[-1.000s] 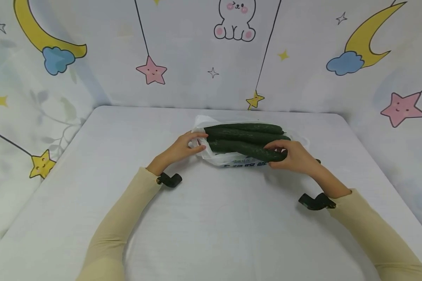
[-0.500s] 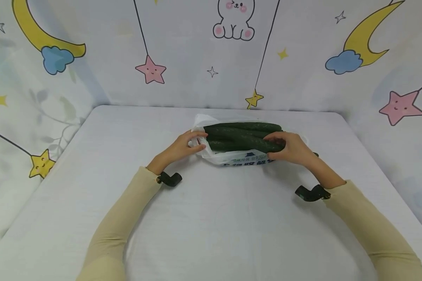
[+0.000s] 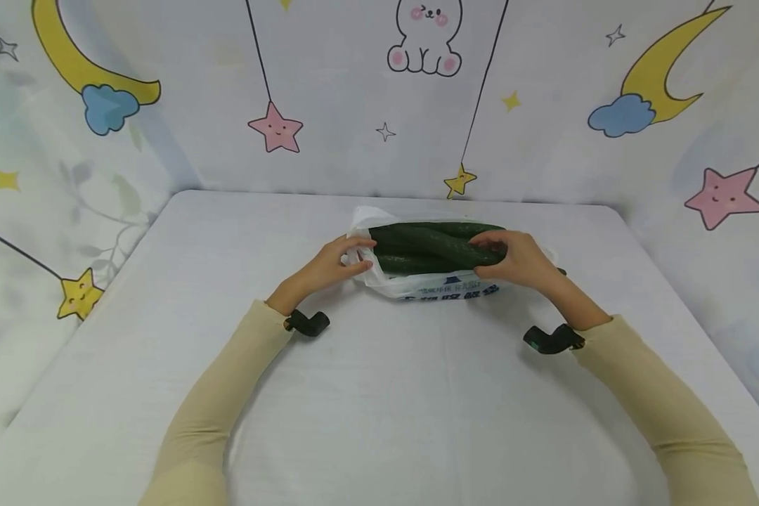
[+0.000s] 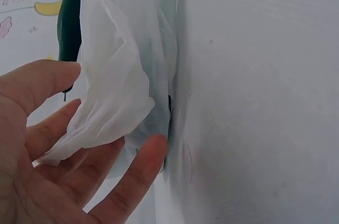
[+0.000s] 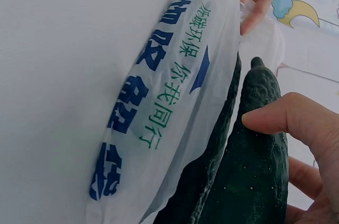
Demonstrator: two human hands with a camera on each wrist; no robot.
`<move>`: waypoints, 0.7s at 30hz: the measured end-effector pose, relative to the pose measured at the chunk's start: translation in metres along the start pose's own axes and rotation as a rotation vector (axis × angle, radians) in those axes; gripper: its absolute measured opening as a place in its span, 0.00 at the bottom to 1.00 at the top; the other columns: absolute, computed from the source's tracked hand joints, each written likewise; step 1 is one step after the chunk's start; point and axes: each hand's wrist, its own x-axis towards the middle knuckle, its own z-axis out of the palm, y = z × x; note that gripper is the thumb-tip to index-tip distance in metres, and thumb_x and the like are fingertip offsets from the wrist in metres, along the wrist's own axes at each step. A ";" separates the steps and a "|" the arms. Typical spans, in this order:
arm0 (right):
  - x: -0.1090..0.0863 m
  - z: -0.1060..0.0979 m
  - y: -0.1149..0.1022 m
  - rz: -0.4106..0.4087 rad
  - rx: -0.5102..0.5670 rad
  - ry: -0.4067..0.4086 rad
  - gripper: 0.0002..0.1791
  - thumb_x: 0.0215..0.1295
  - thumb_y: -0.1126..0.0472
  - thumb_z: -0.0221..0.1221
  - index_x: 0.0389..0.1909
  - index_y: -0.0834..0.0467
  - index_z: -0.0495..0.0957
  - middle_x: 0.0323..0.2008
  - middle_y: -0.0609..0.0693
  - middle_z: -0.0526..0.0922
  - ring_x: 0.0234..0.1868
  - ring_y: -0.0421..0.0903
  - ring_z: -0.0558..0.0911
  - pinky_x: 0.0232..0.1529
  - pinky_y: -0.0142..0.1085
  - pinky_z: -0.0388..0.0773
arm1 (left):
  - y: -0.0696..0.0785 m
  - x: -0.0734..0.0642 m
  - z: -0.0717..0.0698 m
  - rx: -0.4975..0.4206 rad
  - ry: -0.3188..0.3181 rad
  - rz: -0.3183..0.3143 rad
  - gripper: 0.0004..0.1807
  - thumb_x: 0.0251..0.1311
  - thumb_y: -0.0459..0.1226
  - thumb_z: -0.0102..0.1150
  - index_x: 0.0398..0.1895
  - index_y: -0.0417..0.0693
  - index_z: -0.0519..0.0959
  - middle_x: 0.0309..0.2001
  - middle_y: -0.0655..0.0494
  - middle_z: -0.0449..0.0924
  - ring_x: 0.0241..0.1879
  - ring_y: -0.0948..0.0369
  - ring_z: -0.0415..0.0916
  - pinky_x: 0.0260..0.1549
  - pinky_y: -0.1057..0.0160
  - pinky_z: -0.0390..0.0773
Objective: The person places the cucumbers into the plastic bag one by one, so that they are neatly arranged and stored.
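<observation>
A white plastic bag [image 3: 430,284] with blue and green printing lies on its side, its upper side gaping over several dark green cucumbers [image 3: 407,265]. My right hand [image 3: 519,260] grips one cucumber [image 5: 249,176] near its right end, thumb on the near side. That cucumber slants across the others in the head view. At the bag's left end is my left hand [image 3: 332,263], thumb and fingers spread at the plastic edge. In the left wrist view, the loose plastic drapes against the outstretched fingers [image 4: 130,184] of that hand, partly covering them.
The bag sits toward the back of a white-covered table [image 3: 379,400]. Behind it rises a patterned backdrop [image 3: 329,84] with moons and stars. A small black device is on each wrist, the left one [image 3: 310,323] and the right one [image 3: 552,340].
My right hand has moved left and farther back, carrying its cucumber from the bag's near edge to across the others. The left hand stays put at the bag's end.
</observation>
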 end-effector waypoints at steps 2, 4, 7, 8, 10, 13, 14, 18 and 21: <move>0.003 0.000 -0.001 0.004 -0.002 -0.005 0.25 0.54 0.65 0.68 0.55 0.65 0.78 0.51 0.64 0.80 0.53 0.60 0.77 0.54 0.55 0.72 | 0.000 0.000 0.000 0.003 0.001 0.006 0.26 0.68 0.37 0.58 0.68 0.41 0.69 0.66 0.44 0.68 0.68 0.48 0.60 0.55 0.46 0.74; 0.006 0.000 -0.002 0.007 -0.002 -0.014 0.25 0.54 0.65 0.68 0.55 0.65 0.78 0.51 0.65 0.80 0.54 0.61 0.77 0.55 0.55 0.72 | 0.000 0.000 0.000 0.004 0.004 0.010 0.26 0.68 0.37 0.58 0.67 0.41 0.69 0.66 0.44 0.69 0.67 0.49 0.61 0.55 0.46 0.74; 0.010 -0.001 -0.003 0.011 -0.006 -0.025 0.25 0.54 0.65 0.69 0.55 0.65 0.78 0.51 0.65 0.80 0.54 0.61 0.77 0.56 0.56 0.72 | 0.000 0.000 0.000 0.010 0.006 0.018 0.26 0.68 0.37 0.58 0.67 0.40 0.69 0.66 0.44 0.69 0.67 0.48 0.61 0.56 0.46 0.73; 0.011 -0.001 -0.004 0.012 -0.009 -0.029 0.25 0.54 0.65 0.69 0.55 0.65 0.78 0.51 0.65 0.80 0.54 0.61 0.77 0.56 0.56 0.72 | 0.000 0.000 0.000 0.014 0.007 0.019 0.26 0.68 0.37 0.58 0.67 0.41 0.69 0.66 0.44 0.69 0.67 0.48 0.62 0.57 0.46 0.72; 0.014 -0.002 -0.005 0.012 -0.015 -0.035 0.26 0.54 0.65 0.68 0.55 0.66 0.78 0.51 0.66 0.80 0.54 0.61 0.76 0.56 0.56 0.72 | 0.001 0.001 0.001 0.012 0.007 0.018 0.26 0.68 0.38 0.58 0.67 0.41 0.69 0.65 0.45 0.69 0.67 0.48 0.62 0.57 0.47 0.72; 0.018 -0.003 -0.007 0.016 -0.029 -0.041 0.26 0.54 0.66 0.68 0.55 0.66 0.78 0.50 0.66 0.80 0.54 0.62 0.77 0.56 0.55 0.72 | 0.001 0.001 0.001 0.004 0.004 0.013 0.26 0.68 0.38 0.57 0.67 0.42 0.69 0.65 0.45 0.69 0.67 0.49 0.62 0.58 0.47 0.72; 0.019 -0.003 -0.008 0.019 -0.034 -0.044 0.26 0.54 0.66 0.68 0.56 0.66 0.78 0.50 0.66 0.80 0.53 0.62 0.76 0.55 0.55 0.72 | 0.001 0.001 0.001 0.000 0.003 0.011 0.25 0.69 0.38 0.57 0.67 0.42 0.69 0.65 0.46 0.69 0.66 0.49 0.62 0.58 0.47 0.72; 0.025 -0.003 -0.010 0.021 -0.051 -0.054 0.26 0.55 0.66 0.67 0.56 0.65 0.78 0.50 0.66 0.80 0.53 0.62 0.76 0.55 0.56 0.71 | 0.000 0.001 0.000 0.002 0.002 0.017 0.25 0.69 0.38 0.57 0.67 0.41 0.69 0.65 0.45 0.69 0.66 0.49 0.62 0.60 0.46 0.69; 0.031 0.000 -0.011 0.011 -0.055 -0.056 0.26 0.55 0.66 0.67 0.57 0.66 0.77 0.51 0.66 0.80 0.55 0.63 0.76 0.56 0.56 0.71 | 0.000 0.000 0.000 0.005 0.005 0.019 0.25 0.69 0.38 0.57 0.67 0.41 0.69 0.65 0.45 0.69 0.67 0.49 0.62 0.62 0.45 0.67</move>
